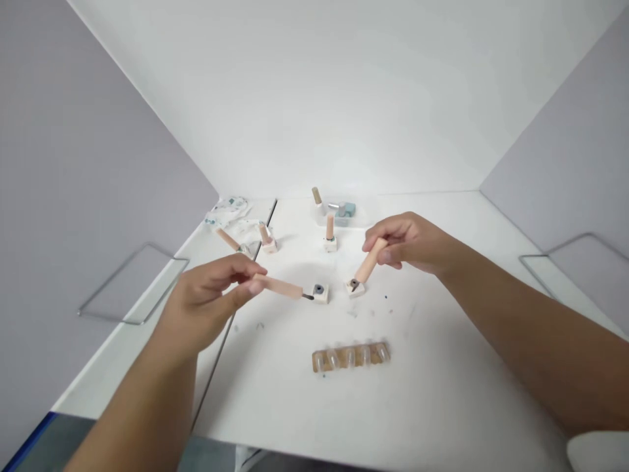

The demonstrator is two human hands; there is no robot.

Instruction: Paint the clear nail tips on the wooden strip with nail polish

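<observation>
My left hand (216,295) pinches a peach-coloured nail polish brush cap (280,286), its dark brush tip pointing right. That tip is close beside an uncapped white polish bottle (320,294) with a dark open neck. In my right hand (407,242) is a second peach brush cap (371,261), slanting down to another white bottle (356,288). Dark polish shows at that bottle's neck; whether the brush is inside or only at the rim, I cannot tell. Nearer me lies a brown strip (350,357) bearing several clear nail tips.
Capped polish bottles stand behind: one in the middle (330,234), one further left (268,237), and one leaning (236,241). A clear tray (363,211) at the back holds more bottles. Crumpled stained wipes (228,213) lie back left. Metal wire frames (135,282) flank the table.
</observation>
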